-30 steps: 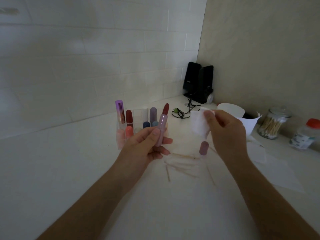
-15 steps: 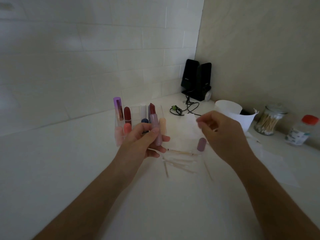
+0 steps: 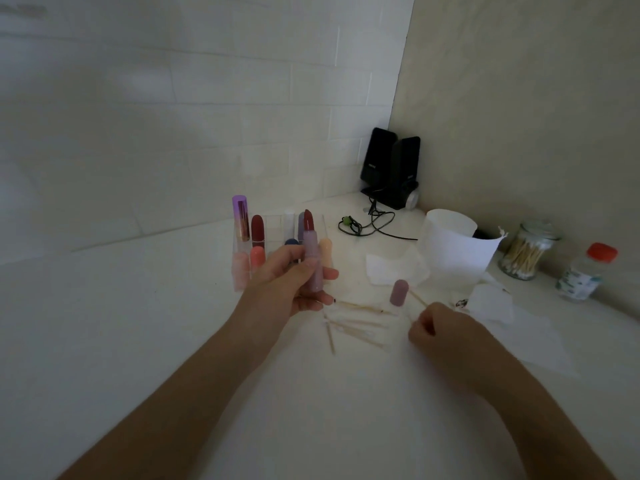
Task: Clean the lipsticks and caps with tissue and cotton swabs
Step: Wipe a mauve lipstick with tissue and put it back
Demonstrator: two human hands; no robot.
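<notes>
Mauve lipstick [image 3: 311,258] upright in L hand [image 3: 294,285], fingers wrapped round tube.
R hand [image 3: 446,337] pinches cotton swab [image 3: 417,297] by the cap [image 3: 399,292]; I'd grip near tip, roll gently round bullet base, w/o gouging.

Centre frame, the lipstick rack [image 3: 239,276]; speakers [image 3: 391,168] behind it at upper right; swab jar [image 3: 524,252] and bottle [image 3: 585,271] far right

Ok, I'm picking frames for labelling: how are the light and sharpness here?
Head view: dim, flat light with no glare; the wide angle bends the white tiled wall; the right hand and the thin wooden cotton swab it pinches look soft; the mauve uncapped lipstick tube held by the left hand reads sharper.
</notes>
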